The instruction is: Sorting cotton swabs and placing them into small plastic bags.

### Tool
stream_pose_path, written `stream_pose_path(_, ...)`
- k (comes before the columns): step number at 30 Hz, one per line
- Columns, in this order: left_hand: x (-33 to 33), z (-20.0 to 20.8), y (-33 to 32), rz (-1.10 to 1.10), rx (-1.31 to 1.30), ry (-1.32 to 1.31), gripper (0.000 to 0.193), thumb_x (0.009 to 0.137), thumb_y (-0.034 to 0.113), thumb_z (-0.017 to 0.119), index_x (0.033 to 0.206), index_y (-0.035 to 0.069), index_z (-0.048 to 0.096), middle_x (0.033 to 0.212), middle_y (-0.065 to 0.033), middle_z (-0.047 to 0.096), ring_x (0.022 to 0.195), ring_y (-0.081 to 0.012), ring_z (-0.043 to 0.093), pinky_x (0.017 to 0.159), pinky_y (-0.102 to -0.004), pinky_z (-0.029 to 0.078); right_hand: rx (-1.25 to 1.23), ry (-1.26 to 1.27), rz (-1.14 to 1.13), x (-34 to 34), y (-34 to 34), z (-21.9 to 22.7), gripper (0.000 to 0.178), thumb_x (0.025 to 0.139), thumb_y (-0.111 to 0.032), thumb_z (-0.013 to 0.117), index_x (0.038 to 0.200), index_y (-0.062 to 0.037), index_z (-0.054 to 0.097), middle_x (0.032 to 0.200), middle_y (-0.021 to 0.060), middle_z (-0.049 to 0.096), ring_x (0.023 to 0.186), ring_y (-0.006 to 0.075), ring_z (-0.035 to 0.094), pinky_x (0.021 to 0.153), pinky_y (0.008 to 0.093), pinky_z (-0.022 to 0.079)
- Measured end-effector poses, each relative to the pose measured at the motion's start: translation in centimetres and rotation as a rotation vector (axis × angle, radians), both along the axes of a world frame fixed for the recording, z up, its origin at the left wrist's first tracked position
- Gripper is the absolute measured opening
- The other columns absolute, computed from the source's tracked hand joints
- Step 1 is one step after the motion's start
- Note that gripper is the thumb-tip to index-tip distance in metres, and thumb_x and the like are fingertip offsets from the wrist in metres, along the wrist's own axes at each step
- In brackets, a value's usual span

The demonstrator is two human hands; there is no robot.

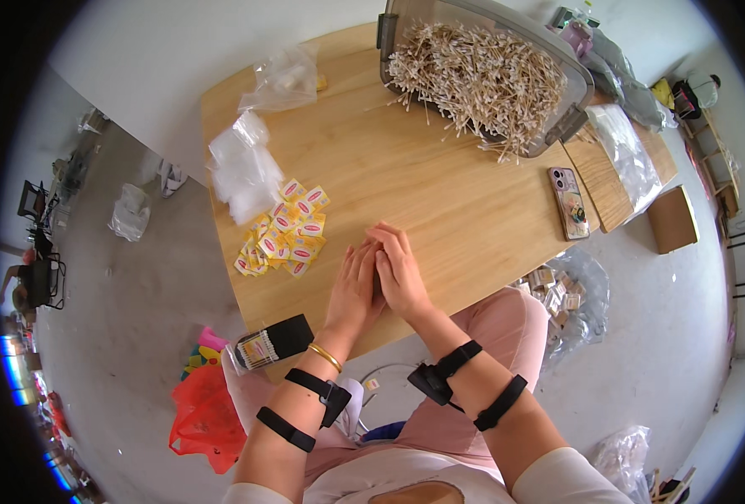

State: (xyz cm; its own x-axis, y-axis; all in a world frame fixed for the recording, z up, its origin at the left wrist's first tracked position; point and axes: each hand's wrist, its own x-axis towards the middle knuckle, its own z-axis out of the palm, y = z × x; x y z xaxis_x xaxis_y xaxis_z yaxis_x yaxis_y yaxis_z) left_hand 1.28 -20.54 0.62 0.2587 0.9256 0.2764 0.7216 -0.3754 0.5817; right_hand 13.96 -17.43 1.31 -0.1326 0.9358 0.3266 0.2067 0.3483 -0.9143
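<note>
My left hand (355,284) and my right hand (398,273) are pressed together above the near edge of the wooden table (381,176). Their fingers are closed and overlap at the tips. A dark gap shows between the palms, and whatever they may enclose is hidden. Just left of them lies a loose pile of yellow-and-white paper labels (284,228) with red ovals. Nearer me, by my left forearm, a black holder (289,336) with a row of cotton swabs (257,351) rests at the table's edge. Cotton swabs (482,80) heap up in a tilted grey plastic bin (580,92) at the far right.
Clear plastic bags (245,164) lie at the table's left, with another bag (284,77) behind. A phone (568,203) lies near the right edge. Below stands a bag of small packs (561,294). A red bag (207,416) hangs low left; a cardboard box (673,220) is at right.
</note>
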Motion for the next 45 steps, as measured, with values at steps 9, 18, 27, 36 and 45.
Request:
stream_pose_path(9, -0.6, 1.1, -2.1, -0.001, -0.009, 0.416, 0.089, 0.091, 0.039, 0.068, 0.155, -0.006, 0.025, 0.161, -0.0229, 0.031, 0.152, -0.0381, 0.025, 0.124, -0.0562, 0.019, 0.023, -0.141, -0.312, 4.4, -0.2, 0.0, 0.027, 0.098, 0.002, 0.045, 0.120, -0.0002, 0.060, 0.126, 0.0220, 0.056, 0.129, 0.0399, 0.053, 0.104, 0.0436, 0.046)
stream_pose_path(18, 0.4, 2.1, -5.3, -0.043, -0.114, 0.431, 0.092, 0.092, 0.044, 0.066, 0.156, -0.007, 0.024, 0.163, -0.0262, 0.023, 0.154, -0.0394, 0.019, 0.125, -0.0554, 0.012, 0.047, -0.234, -0.286, 3.9, -0.5, 0.0, 0.026, 0.097, 0.001, 0.049, 0.121, -0.0025, 0.058, 0.126, 0.0240, 0.057, 0.124, 0.0425, 0.055, 0.101, 0.0463, 0.047)
stream_pose_path(27, 0.6, 2.4, -5.0, -0.044, -0.104, 0.487, 0.094, 0.089, 0.046, 0.068, 0.155, -0.006, 0.027, 0.162, -0.0251, 0.027, 0.154, -0.0367, 0.019, 0.126, -0.0554, 0.010, 0.072, -0.272, -0.291, 3.9, -0.3, 0.0, 0.025, 0.096, -0.001, 0.051, 0.121, -0.0018, 0.058, 0.126, 0.0242, 0.057, 0.121, 0.0426, 0.054, 0.100, 0.0470, 0.047)
stream_pose_path(36, 0.6, 1.3, -0.2, -0.025, 0.010, 0.458, 0.095, 0.092, 0.054, 0.061, 0.156, -0.006, 0.026, 0.165, -0.0236, 0.024, 0.156, -0.0336, 0.015, 0.127, -0.0523, 0.009, 0.054, -0.260, -0.310, 3.6, -0.4, 0.0, 0.026, 0.097, -0.003, 0.050, 0.121, -0.0021, 0.058, 0.127, 0.0251, 0.057, 0.121, 0.0440, 0.054, 0.101, 0.0472, 0.047)
stream_pose_path(45, 0.7, 1.7, -3.5, -0.045, -0.070, 0.468, 0.092, 0.091, 0.043, 0.067, 0.155, -0.008, 0.025, 0.162, -0.0255, 0.027, 0.153, -0.0378, 0.024, 0.125, -0.0528, 0.018, -0.019, -0.208, -0.328, 3.8, -0.5, 0.1, 0.025, 0.097, -0.002, 0.050, 0.120, -0.0037, 0.058, 0.128, 0.0234, 0.056, 0.119, 0.0436, 0.055, 0.099, 0.0466, 0.048)
